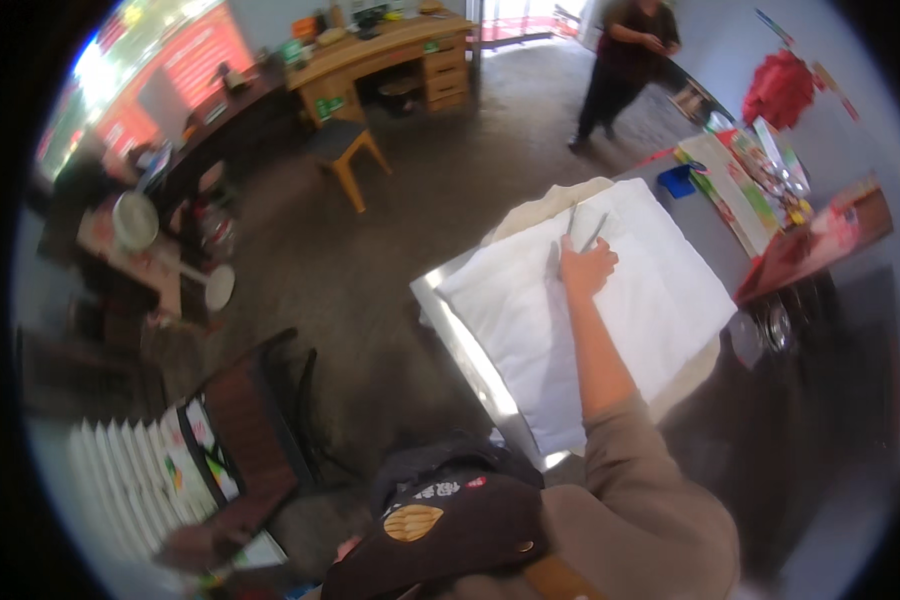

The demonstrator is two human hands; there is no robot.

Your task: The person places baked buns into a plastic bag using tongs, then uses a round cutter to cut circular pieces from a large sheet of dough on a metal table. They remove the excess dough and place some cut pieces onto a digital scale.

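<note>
My right hand (pixel 590 262) reaches over a white cloth or padded sheet (pixel 660 310), closed on thin metal tongs or a similar two-pronged tool (pixel 598 228) whose tips point away from me. The cloth lies on a metal-edged table (pixel 470 360), with beige material (pixel 555 200) showing beneath its edges. A small part of my left hand (pixel 348 548) shows at the bottom, beside my dark apron (pixel 440 540); its fingers are mostly hidden.
Another person (pixel 620 80) stands at the back right. A wooden desk (pixel 380 55) and a stool (pixel 345 145) are at the back. A chair (pixel 240 420) stands at left. Packaging (pixel 730 180) and a blue object (pixel 675 180) lie beyond the cloth's right side.
</note>
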